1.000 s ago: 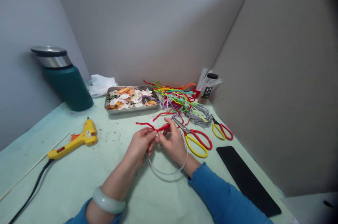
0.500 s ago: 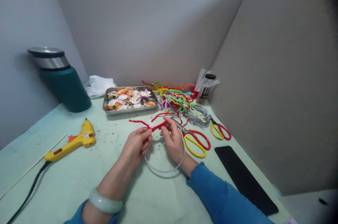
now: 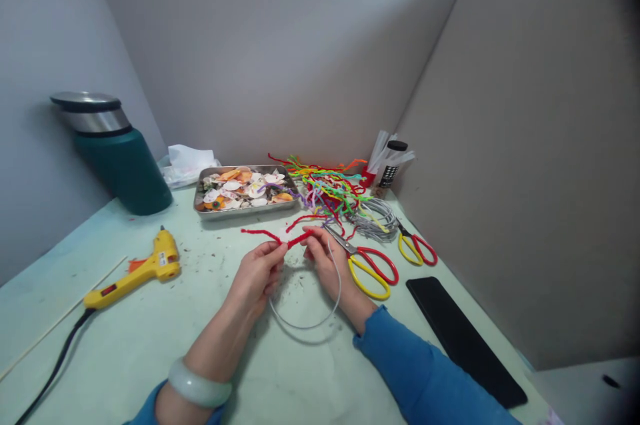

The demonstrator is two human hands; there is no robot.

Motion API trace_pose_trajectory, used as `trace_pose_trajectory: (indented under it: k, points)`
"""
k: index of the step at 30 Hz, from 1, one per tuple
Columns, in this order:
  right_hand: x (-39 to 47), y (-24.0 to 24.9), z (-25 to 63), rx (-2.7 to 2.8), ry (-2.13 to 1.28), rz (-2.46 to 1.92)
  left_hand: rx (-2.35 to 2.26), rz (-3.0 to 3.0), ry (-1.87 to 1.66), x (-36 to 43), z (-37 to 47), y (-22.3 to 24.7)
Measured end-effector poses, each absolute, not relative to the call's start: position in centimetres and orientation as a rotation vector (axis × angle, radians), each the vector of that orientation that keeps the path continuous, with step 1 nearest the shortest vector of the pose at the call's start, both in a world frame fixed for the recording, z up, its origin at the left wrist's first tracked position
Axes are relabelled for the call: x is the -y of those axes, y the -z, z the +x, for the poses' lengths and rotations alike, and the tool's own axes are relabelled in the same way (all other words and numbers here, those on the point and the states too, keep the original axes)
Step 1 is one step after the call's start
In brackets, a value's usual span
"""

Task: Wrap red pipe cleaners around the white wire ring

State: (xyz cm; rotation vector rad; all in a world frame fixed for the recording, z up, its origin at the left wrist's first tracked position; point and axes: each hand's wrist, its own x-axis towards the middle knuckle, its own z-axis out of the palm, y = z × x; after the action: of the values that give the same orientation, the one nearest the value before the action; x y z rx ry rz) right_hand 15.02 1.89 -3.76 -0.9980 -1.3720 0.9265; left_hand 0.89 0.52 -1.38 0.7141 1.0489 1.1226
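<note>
- Wire loop (image 3: 305,327): one, thin and grey, hung below both hands; one end stood free in front of the right hand.
- Left hand (image 3: 254,278): one grip, thumb and fingers pinching the red fuzzy stem (image 3: 299,239); one bracelet (image 3: 199,383) on that arm.
- Right hand (image 3: 327,268): one grip, fingertips pinching the same stem farther along. Stem was held above the surface (image 3: 295,378), its tail sticking out left.
- Scissors: two pairs, red-yellow handles. Large scissors (image 3: 374,271) lay just beside the right hand, small scissors (image 3: 417,246) farther right.
- Wire coil (image 3: 377,219): one, by the fuzzy stem pile (image 3: 333,186); strands too tangled to count.
- Metal tray (image 3: 247,213): one, full of shells (image 3: 233,188), overlapping, no exact count.
- Left side: one glue gun (image 3: 137,275), one thin stick (image 3: 60,321), one green bottle (image 3: 123,168).
- Right side: one black slab (image 3: 465,341), one black-capped container (image 3: 390,171).
</note>
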Motion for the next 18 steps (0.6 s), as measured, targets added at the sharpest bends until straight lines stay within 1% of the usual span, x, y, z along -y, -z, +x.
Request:
trace_pose_trajectory:
  k: [7,14,18]
  points:
    - [-1.42,2.53,15.31,1.317,-1.026,-0.965,-1.051,0.706,-1.078,-0.37,0.78,1.27]
    - [-1.51,2.83,14.94,1.366,-1.134,-0.932,-1.098,0.791,-1.048,-0.24,0.90,1.18]
    - [-1.47,3.21,14.82,1.382,-1.109,-0.901,-1.116,0.887,-1.026,-0.13,1.19,1.05]
